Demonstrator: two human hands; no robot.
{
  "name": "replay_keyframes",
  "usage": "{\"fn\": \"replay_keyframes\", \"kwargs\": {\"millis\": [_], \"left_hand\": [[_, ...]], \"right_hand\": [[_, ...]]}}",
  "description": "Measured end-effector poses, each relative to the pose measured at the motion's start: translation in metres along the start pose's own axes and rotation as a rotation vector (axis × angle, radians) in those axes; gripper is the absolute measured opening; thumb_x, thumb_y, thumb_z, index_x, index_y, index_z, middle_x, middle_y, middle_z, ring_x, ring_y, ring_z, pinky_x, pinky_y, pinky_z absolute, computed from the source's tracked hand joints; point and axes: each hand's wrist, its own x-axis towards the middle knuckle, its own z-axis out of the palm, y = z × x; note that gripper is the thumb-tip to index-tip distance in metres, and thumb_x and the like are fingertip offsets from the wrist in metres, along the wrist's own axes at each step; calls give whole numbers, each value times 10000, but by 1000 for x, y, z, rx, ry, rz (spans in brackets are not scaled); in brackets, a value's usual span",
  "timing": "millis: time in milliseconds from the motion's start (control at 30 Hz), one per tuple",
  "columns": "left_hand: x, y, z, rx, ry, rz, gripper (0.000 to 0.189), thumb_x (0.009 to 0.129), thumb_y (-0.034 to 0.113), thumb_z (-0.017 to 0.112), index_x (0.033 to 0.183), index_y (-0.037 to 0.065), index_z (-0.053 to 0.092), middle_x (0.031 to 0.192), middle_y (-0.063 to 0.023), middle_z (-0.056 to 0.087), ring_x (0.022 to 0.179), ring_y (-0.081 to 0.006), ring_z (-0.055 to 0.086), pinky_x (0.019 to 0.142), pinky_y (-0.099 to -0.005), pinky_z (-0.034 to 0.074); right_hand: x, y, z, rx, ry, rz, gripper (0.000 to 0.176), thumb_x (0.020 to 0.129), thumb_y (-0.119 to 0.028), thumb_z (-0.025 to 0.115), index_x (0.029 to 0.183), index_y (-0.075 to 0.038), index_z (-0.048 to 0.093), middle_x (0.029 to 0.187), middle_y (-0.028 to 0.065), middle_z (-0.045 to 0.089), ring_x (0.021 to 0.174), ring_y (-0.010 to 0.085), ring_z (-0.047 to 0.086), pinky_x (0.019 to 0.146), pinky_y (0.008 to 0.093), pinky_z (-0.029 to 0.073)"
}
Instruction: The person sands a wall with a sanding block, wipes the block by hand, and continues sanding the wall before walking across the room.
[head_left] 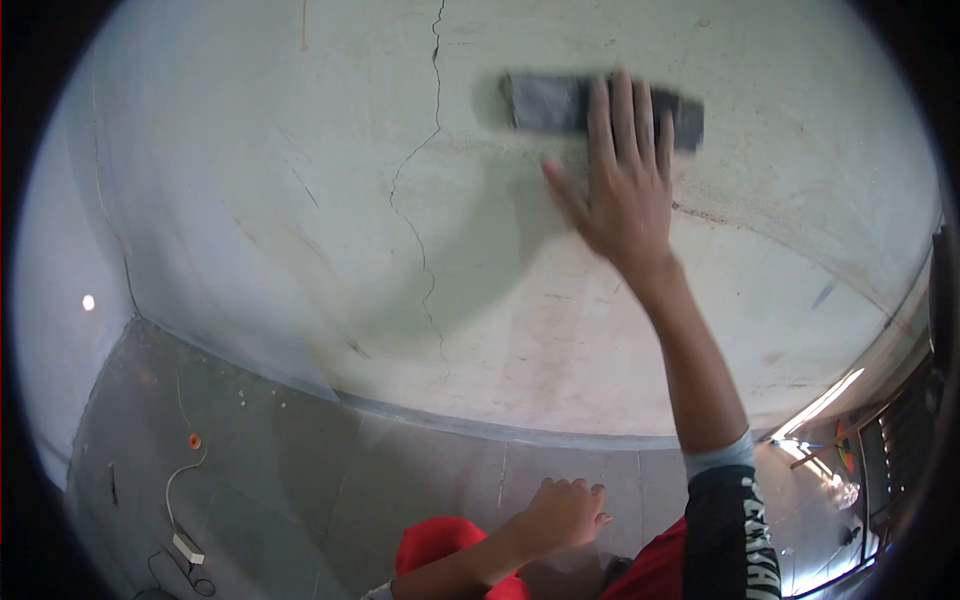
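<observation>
My right hand [622,185] is raised against a pale plastered wall [300,180], fingers spread flat over a dark grey rectangular sanding pad [545,103] that it presses to the surface. The pad looks blurred. My left hand [565,512] hangs low near my waist, fingers curled into a loose fist with nothing visible in it, above my red clothing [450,550].
A long crack [425,220] runs down the wall left of the pad. Grey floor tiles [280,470] meet the wall at a skirting line. A white cable with a small box [187,547] lies on the floor at lower left. A window grille [905,430] is at right.
</observation>
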Motion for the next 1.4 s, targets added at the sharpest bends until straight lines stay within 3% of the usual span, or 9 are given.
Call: {"fn": "replay_keyframes", "kwargs": {"millis": [133,200,333,667,933,1000,1033,1133,1400], "left_hand": [[6,-2,-3,27,-44,-44,514,1010,458,525,1250,7,585,1116,-255,673,1041,-423,683,910,-549,518],[5,-1,-2,29,-41,-47,513,1010,456,525,1251,7,586,1114,-254,674,1038,-421,686,904,-548,521],[-1,4,-3,36,5,-36,520,1011,460,521,1263,9,581,1121,-254,672,1042,-419,684,908,-553,516],[-12,6,-5,10,5,-24,528,1005,465,533,1257,3,574,1146,-249,658,1057,-425,667,937,-566,493],[1,-1,-5,37,-28,-32,524,1017,460,510,1265,3,574,1149,-261,666,1040,-424,687,905,-553,525],[4,-6,-7,39,-45,-36,525,1019,461,505,1267,2,574,1151,-263,666,1047,-425,686,904,-550,529],[5,-8,-8,41,-31,-45,528,1019,462,505,1271,4,573,1145,-262,668,1046,-426,686,903,-551,529],[1,-8,-11,29,-17,-44,529,1015,466,510,1269,6,575,1131,-261,670,1036,-427,687,898,-552,528],[-12,-6,0,-6,86,51,514,1002,469,532,1223,8,589,1076,-258,676,982,-425,691,879,-552,526]], "right_hand": [[77,3,1,6,111,-35,849,993,-581,482,1584,-13,261,1650,201,248,1543,363,198,1236,551,141],[75,-4,-5,-6,109,-13,730,1022,-426,500,1519,80,328,1598,283,300,1531,375,219,1257,507,153],[20,-6,10,20,127,-4,796,973,-535,557,1532,2,376,1612,205,330,1510,367,281,1225,538,201],[-69,2,1,-9,30,-10,469,943,-230,664,1393,-113,600,1509,74,528,1440,238,445,1190,490,302],[79,35,0,-49,350,-101,351,944,-139,656,1292,-102,687,1389,112,632,1347,279,558,1117,494,404],[105,25,-8,-119,187,-25,493,989,-232,584,1392,47,536,1495,223,500,1448,347,412,1214,505,276],[103,15,-10,-146,324,-31,345,935,-89,620,1262,17,651,1386,169,621,1355,321,534,1161,485,370],[70,23,8,-64,389,-56,363,938,-113,646,1299,-94,683,1394,112,628,1346,289,558,1132,505,389],[-76,-9,16,-20,164,-10,372,884,-73,648,1251,-85,709,1396,101,632,1358,269,549,1145,514,377]]}}
